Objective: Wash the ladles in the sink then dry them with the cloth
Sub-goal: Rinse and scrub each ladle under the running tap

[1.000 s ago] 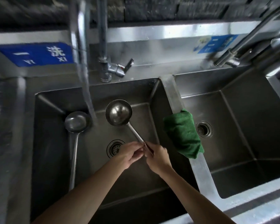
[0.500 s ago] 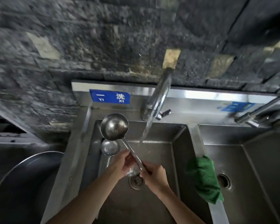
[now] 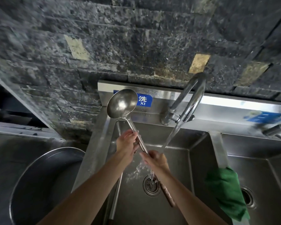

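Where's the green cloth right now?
In the head view, the green cloth is draped over the divider between the two sink basins, at lower right, just right of the right hand.

Green cloth [image 3: 226, 190], silver ladle [image 3: 122, 103], blue sign [image 3: 144, 100]

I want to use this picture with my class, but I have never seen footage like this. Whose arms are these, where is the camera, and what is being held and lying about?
No machine here: a person wears a camera on the head, looking down at their own arms. The left hand and right hand both grip a steel ladle by its handle, its bowl raised. Water from the tap falls on the right hand, into the sink. A green cloth hangs over the divider. A second ladle's handle shows below the left arm.
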